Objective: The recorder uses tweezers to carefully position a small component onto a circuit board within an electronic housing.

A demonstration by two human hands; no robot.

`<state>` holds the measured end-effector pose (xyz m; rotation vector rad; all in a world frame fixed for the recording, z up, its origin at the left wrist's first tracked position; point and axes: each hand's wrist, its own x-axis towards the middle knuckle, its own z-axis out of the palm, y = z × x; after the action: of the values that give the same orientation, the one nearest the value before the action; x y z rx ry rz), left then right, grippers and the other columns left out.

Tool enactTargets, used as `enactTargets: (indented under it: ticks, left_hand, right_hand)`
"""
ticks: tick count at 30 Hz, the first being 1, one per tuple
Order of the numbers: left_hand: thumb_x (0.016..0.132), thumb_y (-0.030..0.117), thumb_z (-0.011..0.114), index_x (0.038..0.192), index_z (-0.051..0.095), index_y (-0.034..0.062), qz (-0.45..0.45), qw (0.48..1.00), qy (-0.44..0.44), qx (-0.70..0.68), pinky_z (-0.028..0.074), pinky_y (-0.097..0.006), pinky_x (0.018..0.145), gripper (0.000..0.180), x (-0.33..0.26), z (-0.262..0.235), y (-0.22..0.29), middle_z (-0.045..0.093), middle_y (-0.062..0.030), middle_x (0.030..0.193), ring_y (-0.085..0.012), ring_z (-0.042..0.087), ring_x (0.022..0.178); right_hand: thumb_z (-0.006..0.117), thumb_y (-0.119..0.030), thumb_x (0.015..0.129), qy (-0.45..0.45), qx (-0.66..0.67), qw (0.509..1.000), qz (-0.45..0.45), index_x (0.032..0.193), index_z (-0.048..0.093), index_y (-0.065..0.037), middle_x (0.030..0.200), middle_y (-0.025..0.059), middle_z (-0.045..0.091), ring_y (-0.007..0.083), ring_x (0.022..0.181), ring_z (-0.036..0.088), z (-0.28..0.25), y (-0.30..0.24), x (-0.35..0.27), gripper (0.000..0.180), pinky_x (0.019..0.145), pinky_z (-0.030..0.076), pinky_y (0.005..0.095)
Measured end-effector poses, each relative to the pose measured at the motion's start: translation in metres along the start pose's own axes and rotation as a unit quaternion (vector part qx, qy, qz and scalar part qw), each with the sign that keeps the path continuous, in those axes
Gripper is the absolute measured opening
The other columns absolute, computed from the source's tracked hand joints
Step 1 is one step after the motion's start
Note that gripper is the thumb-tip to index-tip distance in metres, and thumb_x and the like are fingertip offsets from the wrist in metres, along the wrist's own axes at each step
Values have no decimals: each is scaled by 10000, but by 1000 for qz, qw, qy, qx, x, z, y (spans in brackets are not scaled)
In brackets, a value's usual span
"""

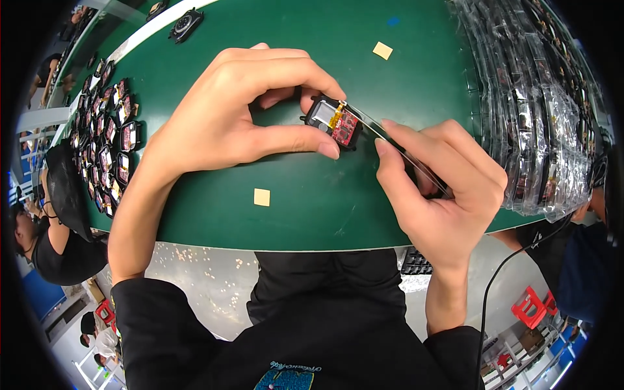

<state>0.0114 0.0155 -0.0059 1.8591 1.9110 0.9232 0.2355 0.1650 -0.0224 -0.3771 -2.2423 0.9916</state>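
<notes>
Smartwatch case (317,121) in the left hand (227,107), tweezers (368,121) in the right hand (448,172)

Holds the smartwatch case open side up over the middle of the table (312,221), slightly tilted. Clamps it in the left grip, with the thumb on its near side and the forefinger at its far side. Shows inside a red circuit board (345,128), a silver-grey battery (321,113) and, between these, a yellow flex ribbon (336,118).

Clamps the slim metal tweezers in the right grip, between thumb and forefinger, pointing toward the far left corner of the table. Reaches with their tips to the far edge of the smartwatch case, near the yellow flex ribbon. Cannot tell the state of the tips, apart or together: too small.

Along the left edge of the table, a crowd of open watch cases (104,146), many with red boards. Toward the far left corner, a single dark watch case (186,26) beside a white strip (140,39). Near the near edge, a pale yellow square (261,197); toward the far edge, another pale yellow square (383,51) and a small blue mark (392,21). Along the right edge, clear plastic trays (513,110), closely stacked.
</notes>
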Motion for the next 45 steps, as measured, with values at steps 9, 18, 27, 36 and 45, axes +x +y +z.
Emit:
enactTargets:
  ticks: [9,18,27,36,45]
  left_hand:
    - [642,316,1025,1175,847,71,25,998,-34,-41,368,-306,685,613,1,-7,-9,722,6,891,-130,494,708]
    - [641,354,1018,1176,853,75,23,997,-57,-48,348,-317,719,625,0,-8,-9,720,3,911,-129,526,723]
    - [661,327,1019,1123,838,51,39,996,-63,-42,377,-323,753,568,3,-8,-7,766,-19,919,-152,605,761]
    - [665,314,1022,1108,835,62,29,996,-69,-40,376,-321,747,542,5,-10,-3,763,-18,929,-156,596,748]
    - [675,323,1024,1115,842,74,39,997,-62,-28,368,-315,751,537,3,-9,-3,743,-2,903,-140,549,725]
  right_hand:
    - [852,73,855,-29,45,998,10,1049,861,18,742,1,647,49,596,508,-1,2,2,202,539,341,237]
    - [849,52,870,-72,76,992,64,1011,859,21,723,4,641,42,611,519,-6,-2,3,145,550,332,227]
    - [846,66,857,-68,69,994,47,1004,858,24,716,0,640,35,598,514,-3,-1,3,153,541,330,222]
    - [840,87,843,-62,66,996,16,1004,854,32,707,12,642,45,579,524,-2,2,1,171,531,348,228]
    - [833,86,835,-50,82,995,10,988,849,32,696,19,647,51,560,524,-3,5,-2,162,517,350,241]
